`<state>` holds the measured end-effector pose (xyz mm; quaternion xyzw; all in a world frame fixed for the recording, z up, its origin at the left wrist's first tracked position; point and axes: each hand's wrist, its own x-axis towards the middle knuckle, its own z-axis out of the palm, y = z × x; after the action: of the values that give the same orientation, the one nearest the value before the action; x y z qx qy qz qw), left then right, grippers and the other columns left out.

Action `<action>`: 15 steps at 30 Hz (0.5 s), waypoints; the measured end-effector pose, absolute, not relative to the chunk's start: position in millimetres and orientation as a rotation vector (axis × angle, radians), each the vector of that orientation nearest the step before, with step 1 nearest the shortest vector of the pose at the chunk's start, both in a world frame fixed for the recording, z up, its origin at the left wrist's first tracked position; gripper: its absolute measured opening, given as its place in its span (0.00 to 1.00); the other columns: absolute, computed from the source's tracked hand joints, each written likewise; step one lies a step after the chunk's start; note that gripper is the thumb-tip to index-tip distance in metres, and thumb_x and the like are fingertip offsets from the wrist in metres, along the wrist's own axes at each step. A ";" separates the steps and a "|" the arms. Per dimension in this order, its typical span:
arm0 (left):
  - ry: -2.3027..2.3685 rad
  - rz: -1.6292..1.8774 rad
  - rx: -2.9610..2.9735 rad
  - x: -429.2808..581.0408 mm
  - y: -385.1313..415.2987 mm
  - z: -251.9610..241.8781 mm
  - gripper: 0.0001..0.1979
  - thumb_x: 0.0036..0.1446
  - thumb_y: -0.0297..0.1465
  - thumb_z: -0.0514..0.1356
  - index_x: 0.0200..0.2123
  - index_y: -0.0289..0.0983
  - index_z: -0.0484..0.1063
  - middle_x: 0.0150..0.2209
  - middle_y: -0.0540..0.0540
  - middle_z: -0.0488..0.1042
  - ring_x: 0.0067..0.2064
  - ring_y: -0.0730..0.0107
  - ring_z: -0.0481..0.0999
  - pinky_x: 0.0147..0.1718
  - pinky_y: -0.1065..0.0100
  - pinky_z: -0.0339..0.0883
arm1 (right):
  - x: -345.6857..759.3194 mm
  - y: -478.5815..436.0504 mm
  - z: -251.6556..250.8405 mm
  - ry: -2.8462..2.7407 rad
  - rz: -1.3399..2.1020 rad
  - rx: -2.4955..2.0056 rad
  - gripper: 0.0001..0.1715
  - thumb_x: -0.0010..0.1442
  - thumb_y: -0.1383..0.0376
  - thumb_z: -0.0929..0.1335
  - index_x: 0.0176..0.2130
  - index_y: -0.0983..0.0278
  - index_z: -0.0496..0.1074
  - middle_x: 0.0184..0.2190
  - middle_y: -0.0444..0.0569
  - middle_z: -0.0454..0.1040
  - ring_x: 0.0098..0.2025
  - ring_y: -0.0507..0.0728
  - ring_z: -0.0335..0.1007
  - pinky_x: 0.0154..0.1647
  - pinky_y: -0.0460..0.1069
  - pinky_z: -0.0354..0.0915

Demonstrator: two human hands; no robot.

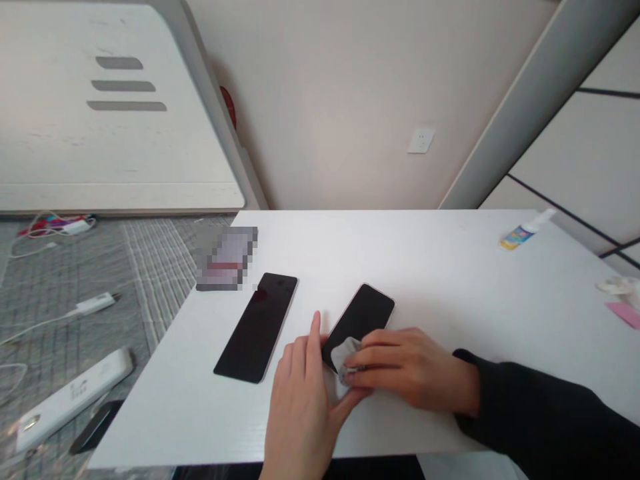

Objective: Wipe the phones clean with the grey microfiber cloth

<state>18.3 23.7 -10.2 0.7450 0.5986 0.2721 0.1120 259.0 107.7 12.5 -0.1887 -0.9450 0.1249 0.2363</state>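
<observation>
A black phone [364, 313] lies screen-up on the white table [450, 280]. My right hand [410, 367], in a dark sleeve, pinches a small grey-white wipe [345, 353] against the phone's near end. My left hand [300, 393] rests beside that end, fingers straight and together, thumb under the wipe, steadying the phone. A second, longer black phone [257, 325] lies to the left, untouched.
A small spray bottle [525, 230] lies at the table's far right, with a pink cloth and white wrapper [623, 300] at the right edge. A blurred card [226, 259] overhangs the left edge. Chargers, cables and a white power bank [70, 397] lie on the grey bedding at left.
</observation>
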 end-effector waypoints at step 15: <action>1.752 0.704 2.185 20.4 21.2 -2.8 0.59 0.52 0.50 0.72 0.75 0.40 0.40 0.50 0.41 0.72 0.49 0.51 0.72 0.48 0.52 0.72 | 249.4 100.0 26.0 -2.374 0.978 -0.654 0.09 0.69 0.70 0.67 0.44 0.61 0.78 0.53 0.50 0.76 0.54 0.57 0.73 0.58 0.54 0.68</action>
<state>20.4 21.2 -2.8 0.7505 0.6019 0.2420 0.1265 249.4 100.0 26.0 -0.2395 -0.8691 0.3578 0.2434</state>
